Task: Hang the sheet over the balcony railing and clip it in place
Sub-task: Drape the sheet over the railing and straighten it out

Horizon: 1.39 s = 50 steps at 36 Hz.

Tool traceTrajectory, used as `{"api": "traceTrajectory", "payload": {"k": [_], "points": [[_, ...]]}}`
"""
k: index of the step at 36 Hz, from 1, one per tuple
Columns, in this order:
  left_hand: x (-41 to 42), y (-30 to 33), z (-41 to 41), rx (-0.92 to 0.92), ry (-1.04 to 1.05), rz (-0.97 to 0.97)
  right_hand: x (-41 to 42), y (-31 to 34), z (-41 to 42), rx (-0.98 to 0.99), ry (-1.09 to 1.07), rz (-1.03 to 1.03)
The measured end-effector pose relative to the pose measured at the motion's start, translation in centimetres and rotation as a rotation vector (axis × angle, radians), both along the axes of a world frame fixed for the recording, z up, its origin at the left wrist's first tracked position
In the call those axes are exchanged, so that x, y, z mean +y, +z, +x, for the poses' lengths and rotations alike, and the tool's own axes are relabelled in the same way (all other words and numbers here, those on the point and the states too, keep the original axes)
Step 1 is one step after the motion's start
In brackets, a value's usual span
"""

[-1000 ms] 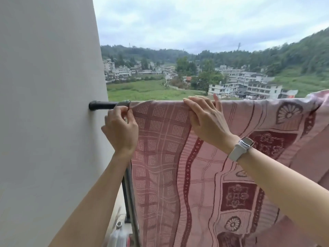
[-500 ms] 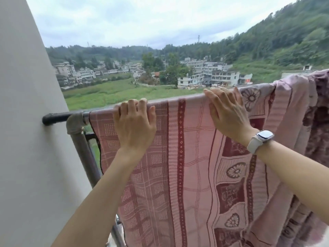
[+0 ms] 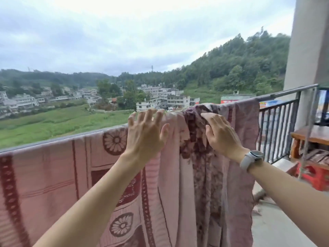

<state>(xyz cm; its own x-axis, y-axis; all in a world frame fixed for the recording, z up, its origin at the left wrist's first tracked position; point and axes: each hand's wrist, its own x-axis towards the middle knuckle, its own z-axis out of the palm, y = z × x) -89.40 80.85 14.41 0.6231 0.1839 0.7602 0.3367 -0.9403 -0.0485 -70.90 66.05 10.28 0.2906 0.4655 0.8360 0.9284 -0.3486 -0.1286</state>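
Sheet: we see the pink patterned sheet [image 3: 53, 175] draped over the balcony railing [image 3: 288, 90], spread flat on our left and bunched in folds toward the right.
Left hand: our left hand [image 3: 145, 135] is raised with fingers spread and straight at the top edge of the sheet; we cannot tell whether it touches the cloth.
Right hand: our right hand [image 3: 219, 133] lies on the dark bunched fold, its fingers curled into the fabric, pinching it.
Wrist: a watch [image 3: 252, 158] sits on our right wrist.
Beyond: a wooden table [image 3: 310, 135] stands at the far right, near a pillar [image 3: 306, 50].
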Motion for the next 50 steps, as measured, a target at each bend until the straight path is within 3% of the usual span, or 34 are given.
{"api": "traceTrajectory", "payload": {"k": [10,18,23,28,34,40,50], "points": [[-10.5,0.9,22.6,0.104,-0.066,0.089,-11.0,-1.1,20.3,0.227,-0.105,0.04],[-13.8,1.2,38.0,0.182,-0.054,0.034,-13.2,-1.3,34.1,0.496,-0.133,0.144],[-14.3,0.7,45.7,0.152,0.005,-0.055,-11.3,-0.4,41.4,0.682,0.029,-0.021],[-14.2,0.2,50.1,-0.102,0.054,-0.094,-10.6,-0.1,45.4,0.516,0.286,0.039],[-16.2,2.7,59.2,-0.064,-0.046,-0.205,-15.6,4.8,54.7,0.366,0.222,0.309],[-20.6,4.4,70.7,-0.167,-0.049,-0.165,-20.3,7.4,64.7,0.352,0.225,0.278],[-29.8,6.9,89.3,-0.288,-0.006,-0.118,-29.6,9.0,82.1,0.343,0.268,0.405]]}}
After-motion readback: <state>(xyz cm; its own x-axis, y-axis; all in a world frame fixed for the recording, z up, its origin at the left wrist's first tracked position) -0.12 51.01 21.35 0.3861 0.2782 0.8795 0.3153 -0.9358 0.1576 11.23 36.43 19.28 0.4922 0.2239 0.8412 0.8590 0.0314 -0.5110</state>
